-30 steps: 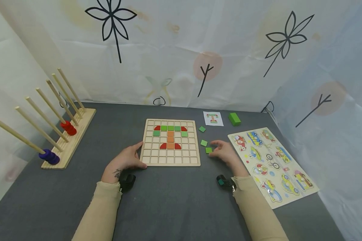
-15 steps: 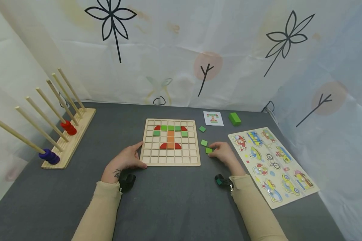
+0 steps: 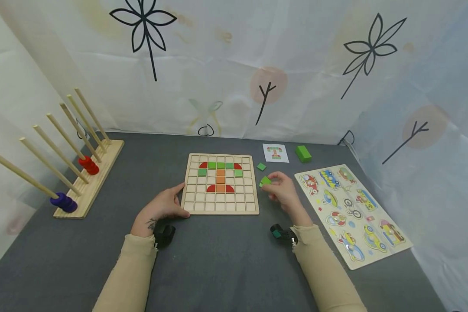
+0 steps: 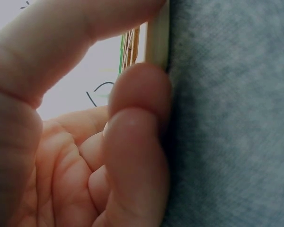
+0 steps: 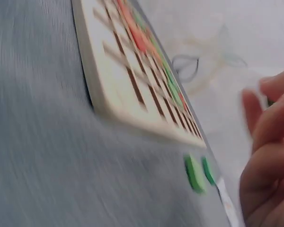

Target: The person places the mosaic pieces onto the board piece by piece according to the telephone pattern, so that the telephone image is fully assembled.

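A wooden grid board lies on the grey table, with red, green and orange pieces in several of its cells. My left hand holds the board at its near left corner, index finger on the left side and thumb by the front edge. The left wrist view shows this thumb against the board's edge. Right of the board, my right hand pinches a green square tile just above a second green tile, which it partly covers. In the right wrist view, two green tiles lie beyond the board's corner.
A small pattern card and a green block are at the back. A picture puzzle board lies on the right, close to the right forearm. On the left stands a peg rack with red and purple rings.
My right hand has picked up the nearest green tile from the table and moved it slightly away from me and to the left. My left hand stays at the board.
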The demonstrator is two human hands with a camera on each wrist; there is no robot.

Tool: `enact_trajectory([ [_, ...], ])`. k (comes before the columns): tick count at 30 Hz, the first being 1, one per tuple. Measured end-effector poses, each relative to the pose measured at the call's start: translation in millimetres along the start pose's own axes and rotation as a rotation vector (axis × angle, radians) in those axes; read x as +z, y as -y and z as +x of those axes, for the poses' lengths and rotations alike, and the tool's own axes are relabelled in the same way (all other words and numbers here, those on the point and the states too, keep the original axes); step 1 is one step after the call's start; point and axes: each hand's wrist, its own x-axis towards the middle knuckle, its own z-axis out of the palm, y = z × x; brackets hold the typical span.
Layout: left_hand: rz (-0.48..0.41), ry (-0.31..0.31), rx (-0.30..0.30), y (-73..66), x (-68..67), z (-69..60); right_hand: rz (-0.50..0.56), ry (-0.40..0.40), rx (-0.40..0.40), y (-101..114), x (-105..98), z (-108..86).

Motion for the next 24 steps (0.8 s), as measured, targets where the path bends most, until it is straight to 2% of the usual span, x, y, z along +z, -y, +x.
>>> enact_trajectory([
  [6,-0.001,0.002,0.001,-0.5,-1.3,-0.7,0.360,0.077,-0.134,1,24,0.5],
  [8,0.000,0.000,-0.004,-1.1,-1.0,-0.9,0.425,0.089,-0.160,-1,33,0.9],
  [11,-0.006,-0.002,-0.005,-1.5,-0.5,-1.1,0.469,0.109,-0.164,-3,44,2.1],
  [18,-0.013,-0.001,-0.001,-1.5,-0.2,-1.6,0.358,0.131,-0.105,-8,61,4.7],
  [24,-0.006,-0.004,0.005,-2.1,-0.6,-1.6,0.166,0.194,-0.149,-12,67,6.1],
])
